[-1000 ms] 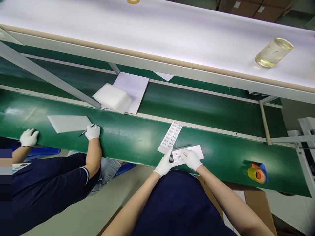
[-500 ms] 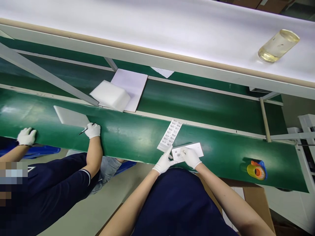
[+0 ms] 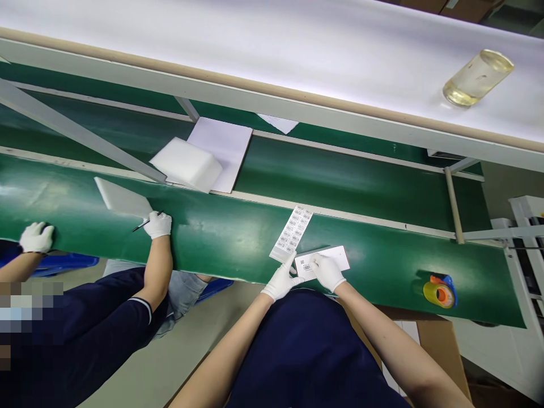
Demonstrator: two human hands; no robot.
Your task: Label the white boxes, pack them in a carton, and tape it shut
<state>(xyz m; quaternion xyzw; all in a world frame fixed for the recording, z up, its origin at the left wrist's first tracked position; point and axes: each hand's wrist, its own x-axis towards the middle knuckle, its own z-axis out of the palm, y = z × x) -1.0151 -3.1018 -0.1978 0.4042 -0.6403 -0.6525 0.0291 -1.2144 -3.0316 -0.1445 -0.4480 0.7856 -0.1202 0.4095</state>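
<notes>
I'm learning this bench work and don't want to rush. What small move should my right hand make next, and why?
Probably a light press of the right hand along the barcode: its fingertips are right beside the barcode, and the left hand is at the left end of the white box.

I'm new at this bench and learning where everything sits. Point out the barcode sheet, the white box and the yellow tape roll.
Barcode sheet (image 3: 293, 231): head view, middle of its printed face.
White box (image 3: 340, 256): head view, upper face, right end.
Yellow tape roll (image 3: 430, 293): head view, its left side.
</notes>
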